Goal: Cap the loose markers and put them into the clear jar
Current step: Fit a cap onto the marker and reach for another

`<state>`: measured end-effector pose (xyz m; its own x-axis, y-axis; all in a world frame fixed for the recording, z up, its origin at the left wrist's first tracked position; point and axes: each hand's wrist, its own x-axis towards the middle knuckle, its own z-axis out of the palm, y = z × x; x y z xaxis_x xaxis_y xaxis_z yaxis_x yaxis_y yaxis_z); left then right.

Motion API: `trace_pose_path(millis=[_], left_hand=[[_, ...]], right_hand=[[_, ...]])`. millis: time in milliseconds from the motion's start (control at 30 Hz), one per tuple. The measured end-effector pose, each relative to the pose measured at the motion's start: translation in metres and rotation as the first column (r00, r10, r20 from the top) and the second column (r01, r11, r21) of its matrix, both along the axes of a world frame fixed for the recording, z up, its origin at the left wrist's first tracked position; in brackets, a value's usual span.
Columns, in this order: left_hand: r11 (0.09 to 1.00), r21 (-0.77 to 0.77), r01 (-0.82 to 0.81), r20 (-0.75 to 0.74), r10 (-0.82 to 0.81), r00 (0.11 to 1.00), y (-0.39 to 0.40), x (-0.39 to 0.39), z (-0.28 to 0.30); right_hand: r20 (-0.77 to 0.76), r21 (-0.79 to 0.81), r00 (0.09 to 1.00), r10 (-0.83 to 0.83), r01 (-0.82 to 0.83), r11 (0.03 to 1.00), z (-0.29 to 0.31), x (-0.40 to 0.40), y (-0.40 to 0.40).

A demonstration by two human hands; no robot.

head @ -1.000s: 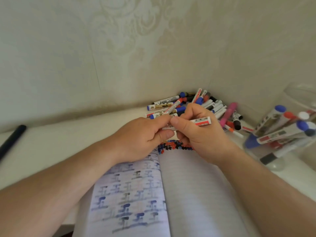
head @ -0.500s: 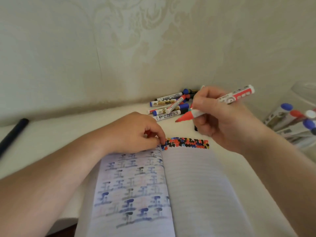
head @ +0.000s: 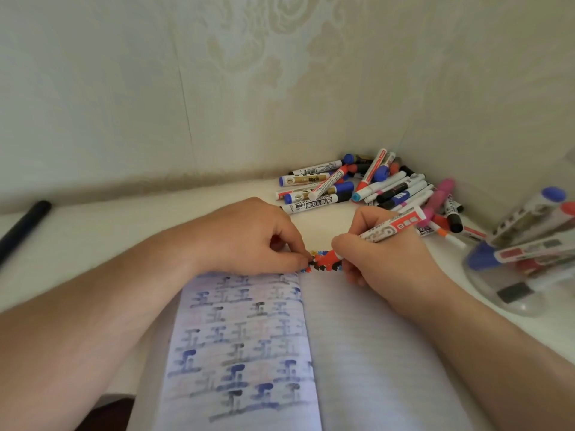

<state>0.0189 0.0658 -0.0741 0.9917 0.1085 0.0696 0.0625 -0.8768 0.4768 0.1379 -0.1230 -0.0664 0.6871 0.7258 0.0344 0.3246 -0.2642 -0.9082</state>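
My right hand (head: 384, 269) grips an uncapped red marker (head: 392, 227) like a pen. Its red tip touches the band of red, blue and black marks at the top of the open notebook (head: 373, 353). My left hand (head: 252, 236) rests on the notebook's top edge with its fingers curled and its fingertips beside the marker tip. The cap it holds is hidden inside the fingers. A pile of loose markers (head: 370, 186) lies in the far corner. The clear jar (head: 513, 293) at the right holds several capped markers.
A black pen (head: 25, 225) lies at the far left of the white table (head: 93, 241). Walls close the table at the back and right. The notebook's left page is covered with blue and black marks.
The two hands pulled the cap off the red marker. The left hand went down to the notebook's top edge, and the right hand brought the marker tip down onto the page.
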Motion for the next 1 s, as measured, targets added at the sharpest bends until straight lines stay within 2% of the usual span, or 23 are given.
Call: trace_pose_path(millis=[167,433,600,800,1000], left_hand=[[0.997,-0.068,-0.032,-0.037,0.029,0.999,-0.0004,-0.0011,0.0022],[0.997,-0.066,-0.049,-0.048,0.046,0.998,-0.0012,-0.0013,0.0018],[0.997,-0.070,-0.045,-0.041,0.042,0.998,-0.0008,-0.0012,0.0012],[0.995,-0.080,-0.050,-0.040,0.047,0.998,-0.0006,-0.0016,0.0009],[0.996,-0.080,-0.045,-0.037,0.042,0.998,-0.0001,-0.0007,0.0007]], right_hand=[[-0.019,-0.019,1.000,0.008,-0.009,1.000,-0.0015,0.0033,0.0008],[-0.036,-0.036,0.999,0.009,-0.010,0.999,-0.0001,0.0000,0.0024],[0.004,-0.074,1.000,0.010,-0.009,0.997,0.0000,-0.0016,0.0022],[-0.023,-0.027,0.999,0.028,-0.029,0.999,0.0010,0.0000,0.0006],[0.018,-0.068,0.999,0.029,-0.027,0.997,0.0001,-0.0027,0.0006]])
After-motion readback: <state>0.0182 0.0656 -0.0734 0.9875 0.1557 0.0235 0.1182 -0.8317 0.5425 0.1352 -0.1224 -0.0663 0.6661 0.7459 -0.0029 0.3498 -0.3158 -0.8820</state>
